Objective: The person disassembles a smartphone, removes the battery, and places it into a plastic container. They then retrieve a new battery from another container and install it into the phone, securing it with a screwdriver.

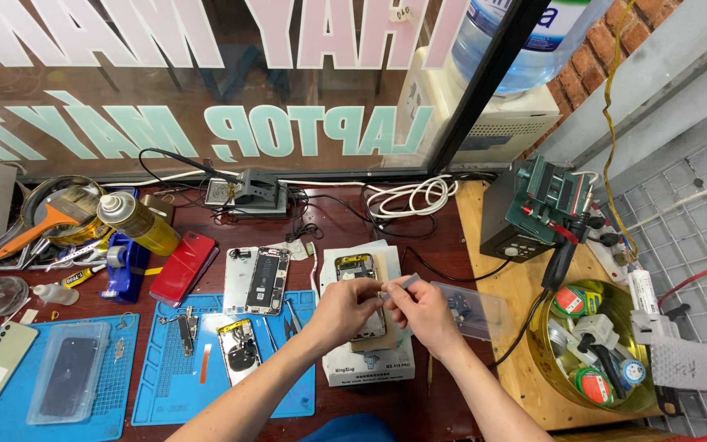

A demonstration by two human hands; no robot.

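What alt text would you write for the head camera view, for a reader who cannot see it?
Two bare hands meet over an opened phone on a white block: the left hand steadies it while the right hand holds a small grey tool. Around them, a cluttered wooden workbench carries blue mats, another dismantled phone and a red phone.

A dark reddish wooden workbench fills the lower frame; at lower left lie two blue rubber work mats, the nearer-centre one bearing small tools; a shiny red phone rests at centre left, beside a blue tape dispenser; a yellow spray can lies at upper left; a pale wooden board covers the right side, carrying a round brass-coloured tin.
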